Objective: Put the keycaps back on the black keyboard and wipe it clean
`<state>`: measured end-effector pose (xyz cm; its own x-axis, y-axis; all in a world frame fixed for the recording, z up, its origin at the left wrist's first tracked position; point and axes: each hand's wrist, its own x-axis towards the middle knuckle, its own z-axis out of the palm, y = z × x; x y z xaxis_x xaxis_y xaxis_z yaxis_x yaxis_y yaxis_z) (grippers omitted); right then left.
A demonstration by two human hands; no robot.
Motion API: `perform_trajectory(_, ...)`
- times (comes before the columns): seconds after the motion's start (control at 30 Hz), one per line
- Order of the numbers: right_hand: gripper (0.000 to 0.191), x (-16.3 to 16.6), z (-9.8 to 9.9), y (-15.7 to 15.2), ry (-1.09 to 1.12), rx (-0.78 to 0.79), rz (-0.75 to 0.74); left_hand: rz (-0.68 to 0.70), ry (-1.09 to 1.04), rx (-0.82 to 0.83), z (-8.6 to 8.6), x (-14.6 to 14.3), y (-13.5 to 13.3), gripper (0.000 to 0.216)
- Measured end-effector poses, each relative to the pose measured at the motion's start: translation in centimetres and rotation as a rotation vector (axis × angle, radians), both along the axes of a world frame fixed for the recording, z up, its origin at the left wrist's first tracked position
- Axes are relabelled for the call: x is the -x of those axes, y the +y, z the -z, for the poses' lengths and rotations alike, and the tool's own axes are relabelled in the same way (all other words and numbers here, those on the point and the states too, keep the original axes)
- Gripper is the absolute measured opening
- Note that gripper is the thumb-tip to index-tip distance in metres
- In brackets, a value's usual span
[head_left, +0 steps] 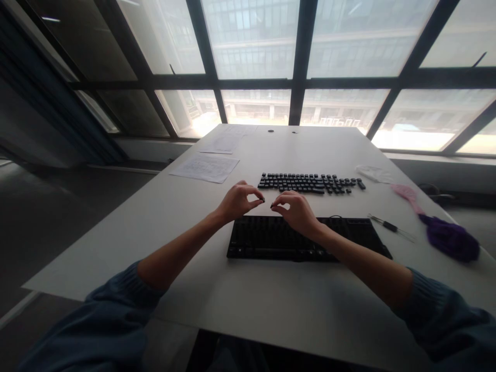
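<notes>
A black keyboard base [271, 240] lies on the white table [271, 310] in front of me. Behind it, rows of loose black keycaps [310, 183] are laid out on the tabletop. My left hand [237, 201] hovers above the keyboard's far edge, thumb and forefinger pinched on a small black keycap [263, 199]. My right hand [295, 211] is just beside it, fingers pinched together over the keyboard; something small and dark shows at its fingertips, too small to name. The two hands' fingertips nearly meet.
Printed paper sheets [205, 168] lie at the far left of the table. On the right are a thin metal tool [389, 226], a pink brush [406, 195], a purple cloth-like object [449, 238] and a clear plastic bag [374, 173]. Large windows stand behind the table.
</notes>
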<state>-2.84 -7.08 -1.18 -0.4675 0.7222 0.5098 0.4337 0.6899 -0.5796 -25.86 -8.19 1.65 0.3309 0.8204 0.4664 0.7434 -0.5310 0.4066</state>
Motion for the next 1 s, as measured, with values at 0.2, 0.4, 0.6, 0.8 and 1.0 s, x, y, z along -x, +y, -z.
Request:
perform_trajectory(0.2, 0.006, 0.6, 1.2, -5.6, 0.153, 0.17, -0.152, 0.116, -0.074, 0.149, -0.3, 1.5, -6.2, 0.007)
perform_trajectory(0.4, 0.008, 1.5, 2.2, -6.9, 0.128, 0.199, -0.168, 0.195, -0.137, 0.374, 1.4, 2.2, -7.5, 0.008)
perform_trajectory(0.6, 0.009, 1.5, 2.8, -6.9, 0.119, 0.217, -0.154, 0.237, -0.128, 0.444, 1.5, 1.8, -7.8, 0.009)
perform_trajectory(0.8, 0.01, 1.5, 3.1, -7.0, 0.118, 0.242, -0.153, 0.281, -0.071, 0.413, 1.8, 1.5, -7.8, 0.008)
perform_trajectory(1.0, 0.01, 1.5, 3.4, -6.8, 0.125, 0.238, -0.155, 0.273, -0.048, 0.379, 1.8, 1.2, -8.0, 0.008)
